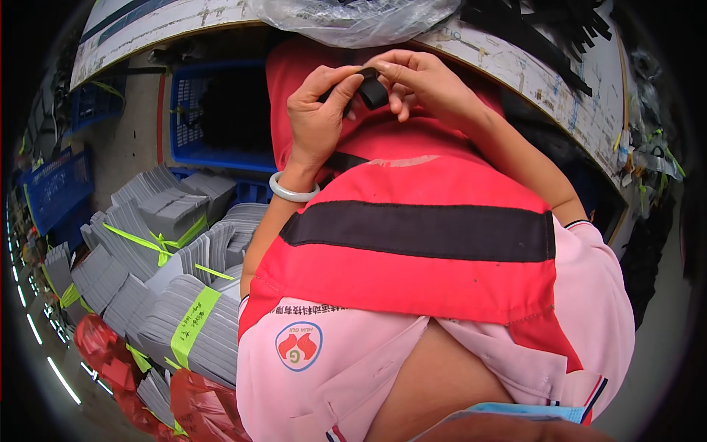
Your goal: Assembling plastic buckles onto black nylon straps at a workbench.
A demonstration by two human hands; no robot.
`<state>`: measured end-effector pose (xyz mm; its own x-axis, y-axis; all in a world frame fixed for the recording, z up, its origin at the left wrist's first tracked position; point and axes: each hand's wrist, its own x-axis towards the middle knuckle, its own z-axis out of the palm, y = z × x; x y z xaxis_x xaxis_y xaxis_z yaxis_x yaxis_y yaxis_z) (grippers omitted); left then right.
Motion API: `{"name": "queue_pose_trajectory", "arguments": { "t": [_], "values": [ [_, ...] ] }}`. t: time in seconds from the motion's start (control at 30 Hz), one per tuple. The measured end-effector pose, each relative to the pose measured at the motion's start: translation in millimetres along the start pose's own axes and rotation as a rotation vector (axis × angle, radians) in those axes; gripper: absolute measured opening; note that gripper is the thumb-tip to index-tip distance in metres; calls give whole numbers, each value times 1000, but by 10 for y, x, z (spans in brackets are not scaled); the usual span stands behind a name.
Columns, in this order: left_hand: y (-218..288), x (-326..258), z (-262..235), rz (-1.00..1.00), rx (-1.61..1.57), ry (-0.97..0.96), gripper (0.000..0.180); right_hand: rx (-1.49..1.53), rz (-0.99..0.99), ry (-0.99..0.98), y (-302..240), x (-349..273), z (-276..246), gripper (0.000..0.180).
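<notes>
A short black strap (373,93), bent into a loop, is held up in front of the red apron (412,184). My left hand (318,110) is closed, its thumb and index finger pinching the strap's left side. At the upper edge of the loop, the thumb and index finger of my right hand (423,79) pinch the strap, while its other fingers curl loosely below. The fingertips of both hands nearly meet there, and part of the strap is hidden behind them. A pale bangle (293,188) circles my left wrist.
Just beyond my hands is a worn white table (545,88) bearing clear plastic wrap (353,20) and black strips (526,29). A blue crate (179,132) with black material stands at the left. Nearer are stacked grey pieces (166,317) tied with yellow-green bands, and red bags (202,405).
</notes>
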<state>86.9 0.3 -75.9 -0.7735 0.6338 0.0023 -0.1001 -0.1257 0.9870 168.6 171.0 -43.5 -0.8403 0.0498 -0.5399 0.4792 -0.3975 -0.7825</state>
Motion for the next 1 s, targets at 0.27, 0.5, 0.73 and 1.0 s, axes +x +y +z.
{"name": "queue_pose_trajectory", "arguments": {
  "t": [0.27, 0.5, 0.73, 1.0],
  "values": [
    [587, -146, -766, -347, 115, -163, 11, -31, -233, 67, 73, 220, -150, 17],
    [459, -523, -2186, -46, -183, 671, 32, -933, -918, 607, -95, 35, -924, 16],
    [35, -196, -1244, -275, -340, 296, 33, -1477, -868, 772, 239, -207, -1265, 29],
    [24, 155, -264, -388, -221, 33, 12, -1273, -990, 761, 471, -155, -1258, 21]
  ]
}}
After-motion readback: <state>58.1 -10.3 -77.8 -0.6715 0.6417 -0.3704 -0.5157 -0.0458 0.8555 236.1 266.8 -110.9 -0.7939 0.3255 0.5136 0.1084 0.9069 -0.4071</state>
